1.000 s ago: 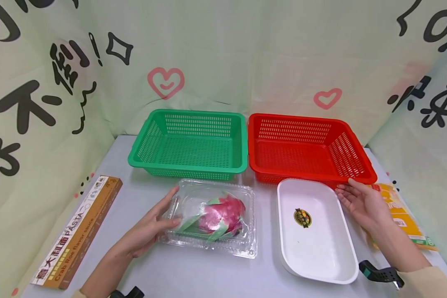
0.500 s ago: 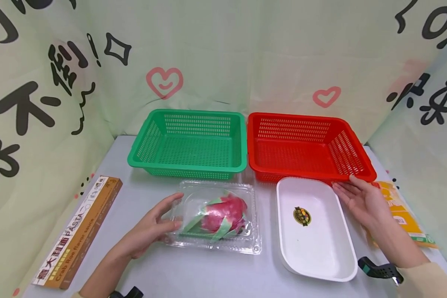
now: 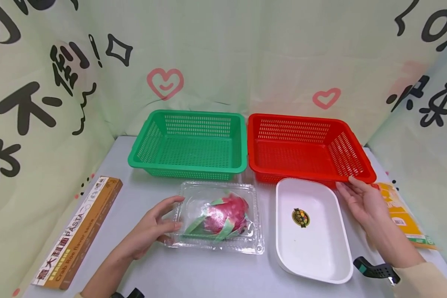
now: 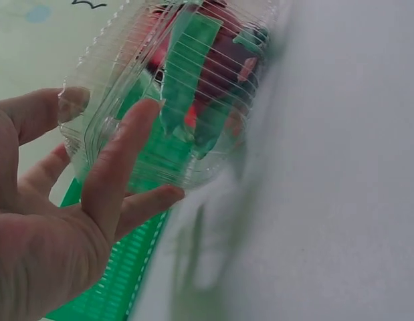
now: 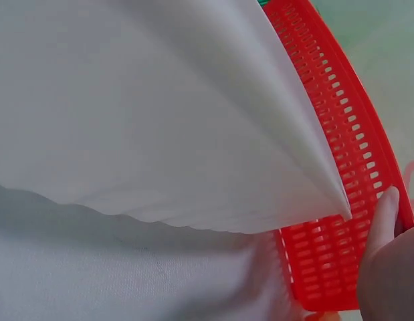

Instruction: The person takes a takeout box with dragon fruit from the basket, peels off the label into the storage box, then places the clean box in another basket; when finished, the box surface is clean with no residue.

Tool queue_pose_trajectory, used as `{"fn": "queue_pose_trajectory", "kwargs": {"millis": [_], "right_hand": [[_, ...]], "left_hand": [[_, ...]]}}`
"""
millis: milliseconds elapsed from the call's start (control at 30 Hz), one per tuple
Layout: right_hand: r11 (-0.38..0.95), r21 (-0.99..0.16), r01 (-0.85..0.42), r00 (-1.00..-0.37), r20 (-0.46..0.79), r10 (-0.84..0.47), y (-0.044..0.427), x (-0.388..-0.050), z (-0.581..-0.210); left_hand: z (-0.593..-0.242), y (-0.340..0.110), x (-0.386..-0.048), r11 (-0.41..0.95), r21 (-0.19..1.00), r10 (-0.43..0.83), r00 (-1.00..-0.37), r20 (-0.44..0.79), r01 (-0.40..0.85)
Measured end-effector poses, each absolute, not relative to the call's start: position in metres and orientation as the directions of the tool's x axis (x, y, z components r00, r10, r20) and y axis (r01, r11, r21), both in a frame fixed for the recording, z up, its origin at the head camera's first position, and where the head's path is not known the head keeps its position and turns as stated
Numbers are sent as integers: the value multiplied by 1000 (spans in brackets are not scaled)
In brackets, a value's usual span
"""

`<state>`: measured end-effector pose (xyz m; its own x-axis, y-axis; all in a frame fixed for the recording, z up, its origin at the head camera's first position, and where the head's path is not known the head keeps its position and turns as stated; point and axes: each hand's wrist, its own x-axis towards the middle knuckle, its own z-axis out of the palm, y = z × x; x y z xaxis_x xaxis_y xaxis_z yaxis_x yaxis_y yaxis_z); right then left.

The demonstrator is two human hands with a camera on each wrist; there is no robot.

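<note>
A clear plastic clamshell box [image 3: 219, 246] holding a pink dragon fruit [image 3: 229, 213] with green tips lies before the baskets. My left hand [image 3: 149, 227] grips its left end. In the left wrist view, the left thumb [image 4: 123, 160] lies in front of the plastic and a fingertip shows through it. My right hand [image 3: 370, 207] stays at the far right corner of a white tray [image 3: 313, 252], by the front rim of the red basket [image 3: 313, 176]. Its fingers look fairly straight; their exact contact is partly hidden. The right wrist view shows one digit [image 5: 382, 224] against the red basket.
A green basket [image 3: 188, 169] stands side by side with the red one at the back. On the left lies a long brown and white pasta box [image 3: 78, 231]. A yellow package [image 3: 402, 211] sits behind my right forearm. Printed cloth [image 3: 216, 54] surrounds the table.
The clamshell box has shifted slightly right and leveled out against my left fingers. The white tray and my right hand have moved a little to the left.
</note>
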<state>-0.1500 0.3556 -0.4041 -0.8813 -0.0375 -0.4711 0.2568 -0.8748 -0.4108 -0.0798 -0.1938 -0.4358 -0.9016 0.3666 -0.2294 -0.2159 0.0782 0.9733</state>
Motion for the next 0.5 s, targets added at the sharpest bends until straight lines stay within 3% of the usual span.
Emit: {"fn": "queue_pose_trajectory", "kwargs": {"millis": [500], "right_hand": [[-873, -420, 248, -895, -445, -40, 355, -151, -407]], "left_hand": [[-436, -193, -77, 126, 974, 413, -883, -222, -186]]}}
